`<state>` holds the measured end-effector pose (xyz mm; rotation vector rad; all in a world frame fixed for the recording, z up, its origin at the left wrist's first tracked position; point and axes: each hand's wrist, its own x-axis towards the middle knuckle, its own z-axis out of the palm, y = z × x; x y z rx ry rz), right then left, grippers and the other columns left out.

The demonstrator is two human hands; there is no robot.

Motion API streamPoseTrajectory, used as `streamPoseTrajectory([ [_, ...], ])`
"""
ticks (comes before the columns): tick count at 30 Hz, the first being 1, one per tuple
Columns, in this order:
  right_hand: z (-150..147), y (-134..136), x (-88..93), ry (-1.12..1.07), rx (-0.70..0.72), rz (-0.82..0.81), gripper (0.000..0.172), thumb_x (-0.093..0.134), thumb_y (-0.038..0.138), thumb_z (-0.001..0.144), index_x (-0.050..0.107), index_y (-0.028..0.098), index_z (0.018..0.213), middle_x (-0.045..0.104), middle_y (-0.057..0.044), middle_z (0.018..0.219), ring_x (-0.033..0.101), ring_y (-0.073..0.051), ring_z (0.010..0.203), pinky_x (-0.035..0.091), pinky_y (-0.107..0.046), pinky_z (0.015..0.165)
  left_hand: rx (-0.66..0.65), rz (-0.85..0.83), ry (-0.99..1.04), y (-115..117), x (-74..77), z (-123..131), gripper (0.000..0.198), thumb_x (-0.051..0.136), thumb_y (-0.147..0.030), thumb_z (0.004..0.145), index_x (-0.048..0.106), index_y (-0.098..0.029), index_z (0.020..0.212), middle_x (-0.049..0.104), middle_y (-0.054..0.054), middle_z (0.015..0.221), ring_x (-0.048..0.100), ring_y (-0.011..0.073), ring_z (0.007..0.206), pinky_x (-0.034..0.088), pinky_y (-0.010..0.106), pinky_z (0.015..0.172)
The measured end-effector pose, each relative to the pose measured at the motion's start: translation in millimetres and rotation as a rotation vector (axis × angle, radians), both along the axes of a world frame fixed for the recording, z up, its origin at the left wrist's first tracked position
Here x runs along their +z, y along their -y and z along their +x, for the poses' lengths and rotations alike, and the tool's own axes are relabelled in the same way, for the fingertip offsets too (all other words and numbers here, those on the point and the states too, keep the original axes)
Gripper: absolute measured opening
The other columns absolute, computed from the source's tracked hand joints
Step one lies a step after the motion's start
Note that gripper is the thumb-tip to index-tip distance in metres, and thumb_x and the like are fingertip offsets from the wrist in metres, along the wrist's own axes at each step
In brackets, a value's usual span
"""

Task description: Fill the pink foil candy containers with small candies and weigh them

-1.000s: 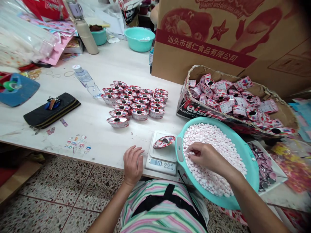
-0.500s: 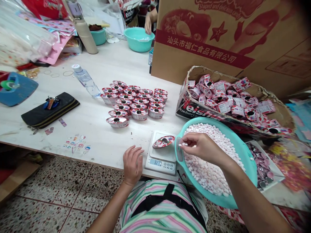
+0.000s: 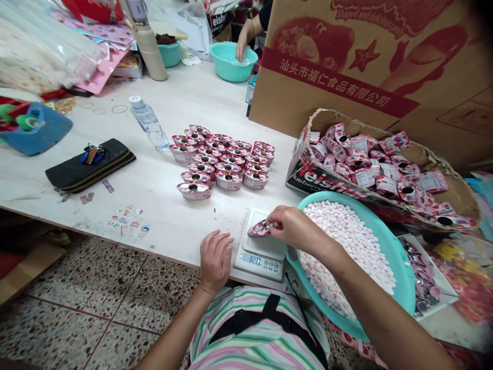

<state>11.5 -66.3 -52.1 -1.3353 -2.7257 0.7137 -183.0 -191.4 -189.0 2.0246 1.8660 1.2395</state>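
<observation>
A small oval candy box (image 3: pixel 257 229), red and white, sits on the white pan of a digital scale (image 3: pixel 264 250) whose display reads about 82.3. My right hand (image 3: pixel 290 224) is over the box's right end, fingers pinched at its top opening. White candy pieces showed in those fingers a moment earlier; now the fingertips mostly cover them. Left of the scale, my left hand (image 3: pixel 215 259) rests on the table's edge with nothing in it, fingers stretched out. Below my right forearm stands a turquoise basin (image 3: pixel 405 288) full of white candy pieces (image 3: pixel 342 246).
Several similar boxes (image 3: pixel 229 180) stand in rows beyond the scale. A cut-open carton (image 3: pixel 327 185) of more boxes is behind the basin, before a large cardboard box (image 3: pixel 300 97). A water bottle (image 3: pixel 150 123) and black pouch (image 3: pixel 90 164) lie left. Another person's hand (image 3: pixel 241 46) reaches into a far basin.
My right hand has moved left from the basin's rim to the candy box on the scale. My left hand stays beside the scale. The view has shifted slightly.
</observation>
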Motion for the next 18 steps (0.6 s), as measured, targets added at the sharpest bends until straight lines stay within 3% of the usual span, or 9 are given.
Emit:
streamPoseTrajectory([
  [13,-2.2,1.4,0.7,-0.042,0.013,-0.029,0.019,0.054,0.008,0.074,0.069,0.018,0.079,0.063,-0.003,0.076,0.054,-0.013,0.067,0.037,-0.023,0.062,-0.004,0.002,0.009,-0.7,1.4,0.2,0.024,0.041,-0.018,0.090,0.061,-0.019,0.104,0.064,0.009,0.110,0.048,0.0256,0.118,0.037,0.047,0.101],
  [18,3.2,3.3,10.9,-0.088,-0.046,0.009,0.018,0.055,0.007,0.075,0.068,0.017,0.080,0.064,-0.004,0.081,0.055,-0.013,0.069,0.039,-0.024,0.064,0.003,0.005,0.016,-0.3,1.1,0.9,0.024,0.042,-0.017,0.090,0.061,-0.018,0.104,0.064,0.009,0.110,0.048,0.0254,0.119,0.037,0.047,0.102],
])
